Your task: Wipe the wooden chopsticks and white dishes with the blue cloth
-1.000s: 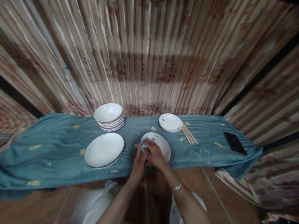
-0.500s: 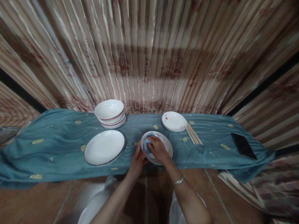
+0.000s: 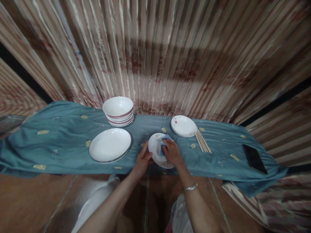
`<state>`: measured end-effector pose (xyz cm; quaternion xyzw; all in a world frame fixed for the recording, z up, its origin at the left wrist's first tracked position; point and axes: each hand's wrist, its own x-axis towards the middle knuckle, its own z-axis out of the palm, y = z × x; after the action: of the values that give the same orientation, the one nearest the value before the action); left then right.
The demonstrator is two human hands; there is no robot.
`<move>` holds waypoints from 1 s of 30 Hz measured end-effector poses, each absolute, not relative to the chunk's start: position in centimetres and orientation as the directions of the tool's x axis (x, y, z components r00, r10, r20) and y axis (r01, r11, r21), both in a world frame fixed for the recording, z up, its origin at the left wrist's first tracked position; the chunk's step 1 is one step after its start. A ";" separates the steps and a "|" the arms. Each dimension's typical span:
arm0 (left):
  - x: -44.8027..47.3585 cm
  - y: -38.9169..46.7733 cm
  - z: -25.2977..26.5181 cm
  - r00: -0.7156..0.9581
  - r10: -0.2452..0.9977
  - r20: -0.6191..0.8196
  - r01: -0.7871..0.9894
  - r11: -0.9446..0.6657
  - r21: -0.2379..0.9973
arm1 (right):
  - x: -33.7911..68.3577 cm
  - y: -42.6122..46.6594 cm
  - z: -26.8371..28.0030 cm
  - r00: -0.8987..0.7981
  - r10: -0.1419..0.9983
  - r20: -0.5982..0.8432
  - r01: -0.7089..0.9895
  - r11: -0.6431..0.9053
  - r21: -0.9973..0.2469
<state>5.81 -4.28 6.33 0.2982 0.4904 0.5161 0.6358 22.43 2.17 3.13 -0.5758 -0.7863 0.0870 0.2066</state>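
Observation:
A white plate with a floral pattern (image 3: pixel 155 147) is in front of me, near the front edge of the cloth-covered table. My left hand (image 3: pixel 143 158) grips its left rim, thumb on top and the other fingers at the side and partly hidden below. A light-blue cloth (image 3: pixel 165 139) is bunched under the fingers of my right hand (image 3: pixel 172 152), pressed against the plate's inner surface at the right. A silver bangle (image 3: pixel 191 187) circles my right wrist.
Left of the plate lie large oval white plates (image 3: pixel 110 145), with a stack of red-banded bowls (image 3: pixel 118 110) behind them. Small floral plates (image 3: pixel 184 126) stand back right beside several wooden chopsticks (image 3: pixel 203 141). A black phone (image 3: pixel 254 158) lies far right. A pleated curtain (image 3: pixel 155 58) hangs behind.
My right hand has moved the cloth from the left part of the plate to its right part. The plate has turned in my left hand's grip. The whole view has tilted slightly.

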 end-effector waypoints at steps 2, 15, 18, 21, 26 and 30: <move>5.9 -4.3 6.4 -0.011 0.957 -0.291 -0.353 0.269 0.896 | 22.2 1.9 3.3 -0.261 0.933 0.247 0.858 0.342 -0.384; 6.0 -4.2 5.2 0.038 0.994 -0.099 -0.278 0.106 0.955 | 19.1 -0.7 4.2 -0.384 0.840 0.383 0.567 0.542 -0.621; 6.0 -4.2 5.1 0.062 0.994 -0.092 -0.273 0.105 0.956 | 19.3 -0.4 4.1 -0.358 0.835 0.417 0.610 0.547 -0.572; 6.1 -4.4 5.2 0.090 0.989 -0.114 -0.286 0.135 0.949 | 19.9 0.3 3.9 -0.322 0.837 0.443 0.709 0.523 -0.473; 6.2 -4.7 5.5 0.099 0.982 -0.162 -0.300 0.185 0.936 | 21.1 0.9 3.9 -0.264 0.860 0.437 0.848 0.423 -0.319; 6.0 -4.9 5.7 0.092 0.977 -0.191 -0.308 0.211 0.928 | 22.1 0.7 4.0 -0.242 0.888 0.391 0.907 0.350 -0.234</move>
<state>6.01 -4.88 5.74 0.3745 0.4464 0.5044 0.6372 22.06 0.74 4.02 -0.5695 -0.7879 -0.0202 0.2332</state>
